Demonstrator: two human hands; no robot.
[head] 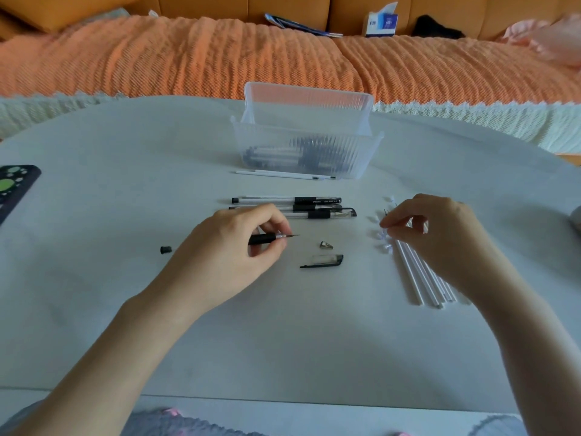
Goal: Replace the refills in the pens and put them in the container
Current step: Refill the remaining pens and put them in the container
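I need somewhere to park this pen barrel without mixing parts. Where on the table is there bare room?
Bare: the table between the dark dotted case and the black end plug, and the near stretch from the pen cap to the table's front edge. Crowded: between left hand and right hand, with pens, metal tip, refills and small caps.

Translucent, ribbed plastic container on a smooth, matt, pale bench. Pens have clear glossy plastic barrels and black matt grips. A small nib cone looks like shiny metal. The sofa cover is orange, ribbed, woven cloth.
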